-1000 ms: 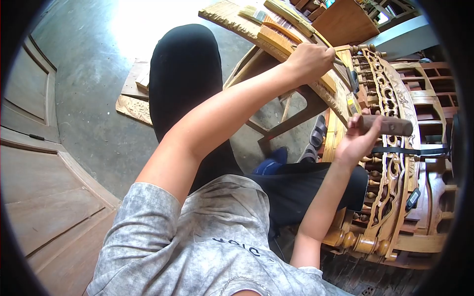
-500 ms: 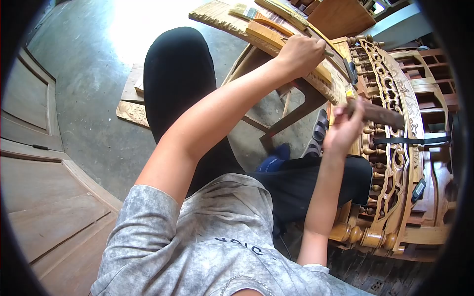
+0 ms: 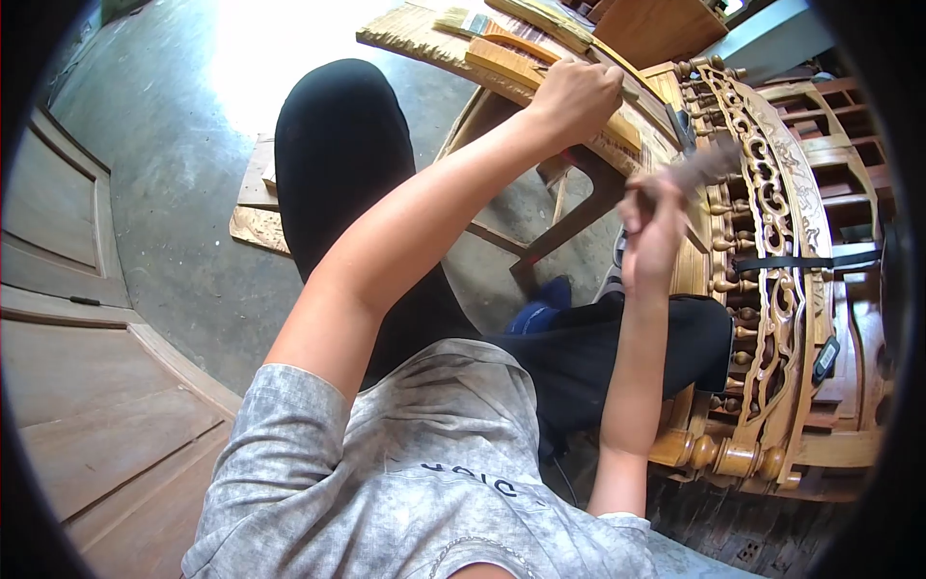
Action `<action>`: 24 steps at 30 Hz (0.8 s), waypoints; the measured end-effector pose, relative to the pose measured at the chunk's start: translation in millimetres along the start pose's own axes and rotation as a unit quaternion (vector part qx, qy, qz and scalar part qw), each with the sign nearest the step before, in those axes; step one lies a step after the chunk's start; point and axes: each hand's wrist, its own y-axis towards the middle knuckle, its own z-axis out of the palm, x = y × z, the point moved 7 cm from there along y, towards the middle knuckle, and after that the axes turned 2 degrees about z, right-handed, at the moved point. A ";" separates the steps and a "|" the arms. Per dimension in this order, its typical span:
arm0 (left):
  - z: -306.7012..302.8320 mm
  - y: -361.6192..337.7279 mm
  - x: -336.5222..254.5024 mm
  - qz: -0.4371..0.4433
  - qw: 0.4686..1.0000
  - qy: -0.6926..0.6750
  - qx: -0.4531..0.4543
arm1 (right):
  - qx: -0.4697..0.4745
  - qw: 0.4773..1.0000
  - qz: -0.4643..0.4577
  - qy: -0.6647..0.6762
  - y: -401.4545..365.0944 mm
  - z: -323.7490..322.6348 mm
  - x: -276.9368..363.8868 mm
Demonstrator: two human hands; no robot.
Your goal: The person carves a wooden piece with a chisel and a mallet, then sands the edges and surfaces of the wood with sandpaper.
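Right hand is wrapping its curled fingers round the near end of a brown, cylindrical wooden mallet, though it's looking pretty blurry from here. Left hand is staying clenched over a pale yellow wooden board with a rough, chewed-up edge, seemingly around a slim dark tool. Only a bit of that is peeking past the knuckles, so don't quote me on what it is.

For anyone doing mallet work like this: I'd be holding the slim one firm at one angle, letting the wrist do short taps, and landing the mallet square so it isn't glancing onto the knuckles. Keeping an eye on the cutting end beats watching the mallet, imo.

As for where stuff is sitting: the mallet is sticking out of the right fist, up and off to the right, just beside the left hand but apart from it. The board is lying under the left fist, with an orange-handled paintbrush resting on it further left
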 end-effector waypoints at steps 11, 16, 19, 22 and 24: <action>-4.9 -1.5 1.4 -0.012 1.000 -0.019 0.006 | -0.052 0.994 -0.063 0.068 2.8 -7.3 6.1; -5.4 0.0 1.9 -0.021 0.999 0.026 0.024 | 0.092 0.983 0.095 -0.129 -4.4 19.1 -10.7; -8.5 -1.9 0.9 -0.005 1.000 0.014 0.000 | 0.091 0.987 0.086 -0.099 -8.2 22.4 -11.3; -7.6 -0.9 0.2 -0.004 1.000 -0.002 -0.014 | 0.080 0.990 0.087 -0.074 -7.6 19.5 -10.1; -8.1 -1.6 1.0 0.007 1.000 -0.001 -0.025 | 0.088 0.988 0.094 -0.084 -7.6 19.0 -13.3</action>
